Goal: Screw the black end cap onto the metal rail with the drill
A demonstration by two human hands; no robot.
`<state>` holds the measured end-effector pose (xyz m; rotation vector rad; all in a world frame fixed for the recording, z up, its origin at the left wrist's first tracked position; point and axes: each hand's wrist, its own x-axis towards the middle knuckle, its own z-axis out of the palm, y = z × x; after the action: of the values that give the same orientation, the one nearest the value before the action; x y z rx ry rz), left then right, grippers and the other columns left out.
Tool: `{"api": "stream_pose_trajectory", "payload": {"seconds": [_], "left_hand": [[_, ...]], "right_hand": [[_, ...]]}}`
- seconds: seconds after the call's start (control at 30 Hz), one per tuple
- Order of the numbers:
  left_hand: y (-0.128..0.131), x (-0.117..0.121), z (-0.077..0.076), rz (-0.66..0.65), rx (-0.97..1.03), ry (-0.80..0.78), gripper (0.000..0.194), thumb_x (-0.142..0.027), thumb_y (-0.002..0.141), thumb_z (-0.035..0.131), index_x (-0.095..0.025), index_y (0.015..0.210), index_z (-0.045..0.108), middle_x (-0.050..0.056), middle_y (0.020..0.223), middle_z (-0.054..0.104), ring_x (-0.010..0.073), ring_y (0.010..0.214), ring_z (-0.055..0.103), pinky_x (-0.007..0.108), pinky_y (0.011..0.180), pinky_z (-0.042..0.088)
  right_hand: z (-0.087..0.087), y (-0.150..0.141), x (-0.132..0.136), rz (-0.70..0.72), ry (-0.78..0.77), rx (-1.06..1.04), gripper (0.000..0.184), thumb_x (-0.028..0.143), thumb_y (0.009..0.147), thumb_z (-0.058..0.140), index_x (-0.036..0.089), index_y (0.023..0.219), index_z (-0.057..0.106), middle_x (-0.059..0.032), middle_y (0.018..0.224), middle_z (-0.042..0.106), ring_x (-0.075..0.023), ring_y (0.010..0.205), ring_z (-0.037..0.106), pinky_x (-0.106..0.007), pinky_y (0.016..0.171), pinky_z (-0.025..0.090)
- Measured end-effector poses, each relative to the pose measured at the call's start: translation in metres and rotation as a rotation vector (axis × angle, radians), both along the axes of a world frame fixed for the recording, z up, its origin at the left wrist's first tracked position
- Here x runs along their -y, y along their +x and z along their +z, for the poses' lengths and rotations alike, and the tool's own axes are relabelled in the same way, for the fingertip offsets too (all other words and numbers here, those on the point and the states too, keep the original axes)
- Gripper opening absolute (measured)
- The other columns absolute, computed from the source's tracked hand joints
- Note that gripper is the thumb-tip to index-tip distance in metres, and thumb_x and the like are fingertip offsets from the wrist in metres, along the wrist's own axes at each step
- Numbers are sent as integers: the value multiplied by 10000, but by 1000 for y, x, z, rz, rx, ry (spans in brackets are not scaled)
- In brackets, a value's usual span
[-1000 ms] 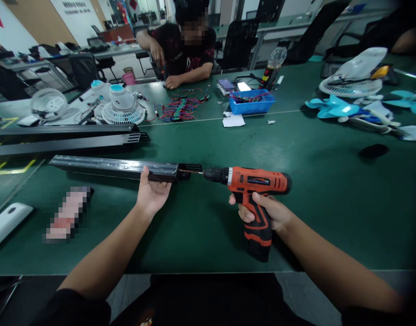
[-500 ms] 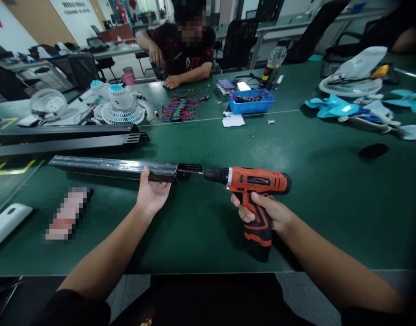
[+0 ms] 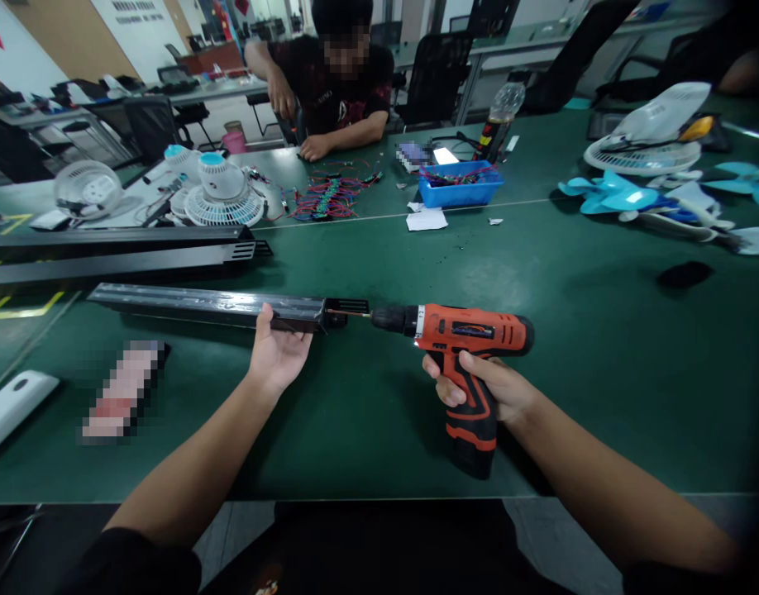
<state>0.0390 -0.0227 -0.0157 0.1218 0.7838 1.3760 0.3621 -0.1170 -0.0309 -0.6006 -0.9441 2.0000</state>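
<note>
My left hand (image 3: 281, 357) grips a long dark metal bar (image 3: 199, 304) near its right end, thumb on top and fingers underneath. A slotted black piece and a dark round part show at that end. My right hand (image 3: 479, 382) is wrapped round the handle of an orange and black cordless drill (image 3: 466, 329), which points left. From its chuck a thin bit (image 3: 358, 314) reaches to the bar's right end; whether the tip sits in a screw cannot be made out.
Across the green table (image 3: 367, 430) a person (image 3: 336, 99) works with a tool. Two more bars (image 3: 119, 263), fan parts (image 3: 221, 194), wired circuit boards (image 3: 330, 197) and a blue bin (image 3: 460, 186) lie beyond. A phone (image 3: 125, 388) and a white object (image 3: 16, 409) are at left.
My hands, the bar and the drill hold almost the same places. The person across has shifted slightly, and the hand with the tool has moved a little.
</note>
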Motion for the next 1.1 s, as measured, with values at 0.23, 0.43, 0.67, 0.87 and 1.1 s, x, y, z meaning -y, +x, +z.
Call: {"api": "stream_pose_trajectory", "payload": {"seconds": [0.23, 0.43, 0.67, 0.87, 1.1], "left_hand": [[-3, 0, -3, -16, 32, 9, 413, -443, 1016, 655, -194, 1346, 664, 89, 1184, 801, 223, 1112, 767, 338, 1034, 600], [-2, -1, -3, -5, 13, 3, 401, -444, 1020, 646, -191, 1330, 673, 83, 1183, 803, 221, 1095, 769, 340, 1011, 610], [0, 0, 0, -6, 0, -4, 412, -452, 1020, 644, -183, 1331, 672, 90, 1192, 798, 222, 1116, 762, 331, 1024, 597], [0, 1, 0, -13, -5, 9, 379, -449, 1052, 587, -174, 1296, 679, 86, 1177, 800, 214, 1114, 760, 331, 1052, 582], [-2, -1, -3, -14, 8, 5, 404, -458, 1047, 598, -173, 1325, 667, 79, 1193, 802, 215, 1111, 761, 330, 1059, 576]], "right_hand": [[1, -1, 0, -14, 4, 14, 419, 548, 941, 757, 134, 987, 717, -1, 663, 595, -101, 536, 513, -209, 509, 491], [0, -1, 1, -9, -14, 28, 424, 556, 947, 746, 136, 990, 704, 1, 642, 595, -102, 538, 533, -207, 526, 496], [-1, -1, 1, -23, -22, 11, 409, 540, 935, 767, 136, 985, 723, -11, 683, 628, -94, 542, 538, -203, 519, 492], [-2, -1, 1, -3, -25, -3, 415, 534, 950, 755, 125, 1006, 718, -10, 653, 617, -94, 541, 544, -195, 529, 498], [0, -3, 1, -31, -33, -24, 381, 495, 934, 783, 125, 1012, 737, -22, 728, 649, -85, 544, 539, -203, 525, 504]]}}
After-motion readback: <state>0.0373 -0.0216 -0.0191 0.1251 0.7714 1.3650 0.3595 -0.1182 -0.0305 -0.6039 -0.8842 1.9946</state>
